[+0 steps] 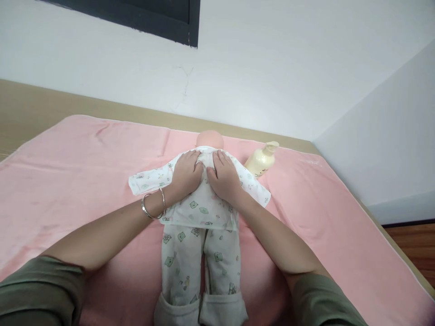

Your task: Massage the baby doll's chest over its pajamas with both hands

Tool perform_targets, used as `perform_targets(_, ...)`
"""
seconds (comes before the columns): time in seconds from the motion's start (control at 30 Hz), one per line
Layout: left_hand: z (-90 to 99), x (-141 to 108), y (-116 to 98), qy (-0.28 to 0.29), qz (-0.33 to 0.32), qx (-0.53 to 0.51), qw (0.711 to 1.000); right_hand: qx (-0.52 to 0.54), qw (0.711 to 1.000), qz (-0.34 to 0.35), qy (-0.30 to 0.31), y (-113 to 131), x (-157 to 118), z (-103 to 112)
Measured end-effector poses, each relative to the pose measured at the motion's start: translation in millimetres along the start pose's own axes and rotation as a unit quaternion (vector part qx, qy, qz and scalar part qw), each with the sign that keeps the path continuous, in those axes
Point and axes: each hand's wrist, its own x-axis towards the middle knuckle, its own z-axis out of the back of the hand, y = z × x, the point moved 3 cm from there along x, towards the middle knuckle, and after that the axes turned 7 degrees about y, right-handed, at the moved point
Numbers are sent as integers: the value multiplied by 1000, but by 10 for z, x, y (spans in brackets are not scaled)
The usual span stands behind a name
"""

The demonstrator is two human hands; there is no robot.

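Note:
A doll lies on a pink sheet, its bald head (210,139) at the far end. It wears a white top (204,210) with a small green print and matching trousers (181,260) with turned-up cuffs. My left hand (186,172) rests flat on the left side of the chest, fingers extended. On the right side of the chest, my right hand (224,175) lies in the same way, its thumb near the left one. Neither hand grips anything. Both sleeves of the top spread outward. The doll's face does not show.
A cream pump bottle (261,159) leans beside the right sleeve on the pink sheet (326,226). Wooden edging (136,108) runs along the white wall behind. A dark frame (163,18) is on the wall above.

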Motion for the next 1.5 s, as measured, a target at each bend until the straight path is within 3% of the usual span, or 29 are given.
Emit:
perform_targets(0.47,33,-8,-41,2,-9,24,1000,10,1000,10,-14,-11,-3,-1)
perform_targets(0.73,61,-316,-367,20,-123,103,987,42,998,10,35,-157,117,96)
perform_targets(0.93,102,-64,-200,69,-116,88,987,-67,998,18,1,179,-187,109)
perform_targets(1.07,129,65,-95,76,-81,95,989,-86,996,32,14,338,-338,124)
perform_targets(1.23,73,-213,-295,59,-114,159,979,4,1000,4,17,50,-89,143)
perform_targets(1.33,44,-371,-393,64,-115,140,981,11,1000,-2,16,-131,74,129)
perform_targets(1.5,68,-227,-297,91,-79,81,989,-43,999,11,2,-36,1,113)
